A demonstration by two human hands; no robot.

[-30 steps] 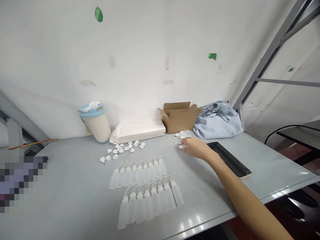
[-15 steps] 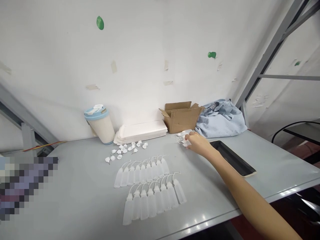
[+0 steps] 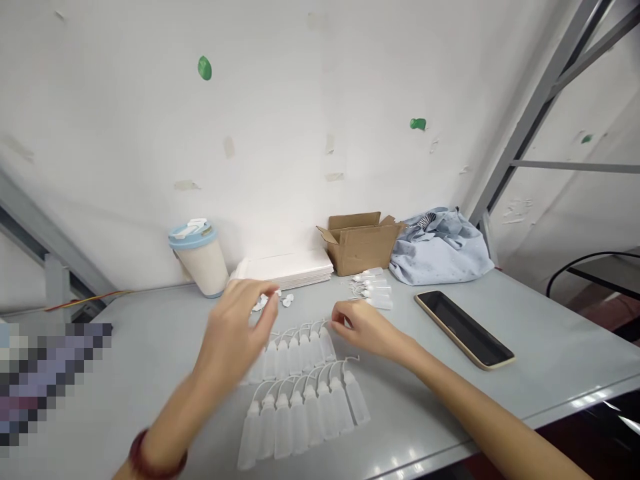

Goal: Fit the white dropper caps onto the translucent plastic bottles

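Note:
My left hand (image 3: pixel 235 327) hovers, slightly blurred, over the left end of the back row of translucent squeeze bottles (image 3: pixel 293 355). Its thumb and forefinger are apart, and nothing shows between them. At the right end of that row is my right hand (image 3: pixel 367 327), its fingers curled in beside the last bottle's tube; whether they pinch anything is hidden. A front row of similar bottles (image 3: pixel 305 420), with thin bent tubes, lies nearer me. Small white caps (image 3: pixel 287 301) are partly covered by my left hand. Beyond my right hand lies a small group of bottles (image 3: pixel 377 290).
Along the wall stand a cup with a blue lid (image 3: pixel 200 260), a stack of white sheets or packets (image 3: pixel 287 267), an open cardboard box (image 3: pixel 365 248) and a light blue cloth bundle (image 3: pixel 443 250). A phone (image 3: pixel 465 330) lies on the grey table (image 3: pixel 545 333) at the right.
My right hand has come back from the bottle group by the box toward the back row. My left hand has entered over the caps and the row's left end.

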